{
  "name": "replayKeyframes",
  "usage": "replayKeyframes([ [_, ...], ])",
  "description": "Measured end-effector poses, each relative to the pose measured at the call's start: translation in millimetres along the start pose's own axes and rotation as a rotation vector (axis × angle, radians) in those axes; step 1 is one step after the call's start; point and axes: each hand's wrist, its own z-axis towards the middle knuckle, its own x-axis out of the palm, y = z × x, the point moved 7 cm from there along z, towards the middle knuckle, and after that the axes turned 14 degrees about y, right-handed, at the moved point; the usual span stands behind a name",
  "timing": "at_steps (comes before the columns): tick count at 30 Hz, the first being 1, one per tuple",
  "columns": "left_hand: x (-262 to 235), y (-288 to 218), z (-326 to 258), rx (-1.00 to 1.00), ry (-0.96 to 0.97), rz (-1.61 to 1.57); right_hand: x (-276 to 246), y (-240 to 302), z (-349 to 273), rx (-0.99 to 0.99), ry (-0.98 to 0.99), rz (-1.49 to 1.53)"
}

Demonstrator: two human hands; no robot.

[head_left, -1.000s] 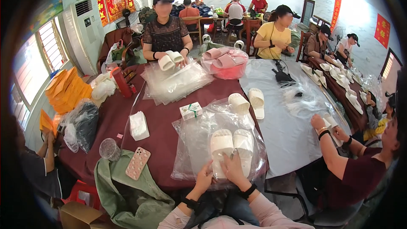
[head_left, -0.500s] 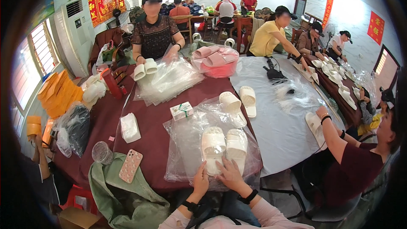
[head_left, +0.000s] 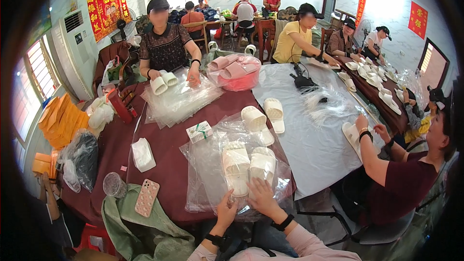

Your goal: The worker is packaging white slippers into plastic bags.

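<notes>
While the pair of white slippers (head_left: 249,166) is lying on the clear bags (head_left: 208,183) | left hand (head_left: 226,211) and right hand (head_left: 261,195) are resting flat and loose, holding nothing, just below them | step: lining up the pair | next: likely needing a bag opened.

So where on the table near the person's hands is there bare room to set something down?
Bare maroon cloth lies between the white tissue pack and the small green-banded box, and left of the clear bags down to the phone. It is crowded at the hands: left hand and right hand rest at the white slippers.
</notes>
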Motion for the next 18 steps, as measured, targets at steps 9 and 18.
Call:
replayKeyframes([
  [9, 0.5, 13.7, 5.3, 0.015, 0.013, -0.113, -1.4, -55.8, -39.2, 0.241, 0.079, 0.271],
  [18, -1.8, 1.1, 3.0, -0.004, 0.005, 0.116, -2.6, -42.6, -35.0, 0.261, 0.061, 0.257],
])
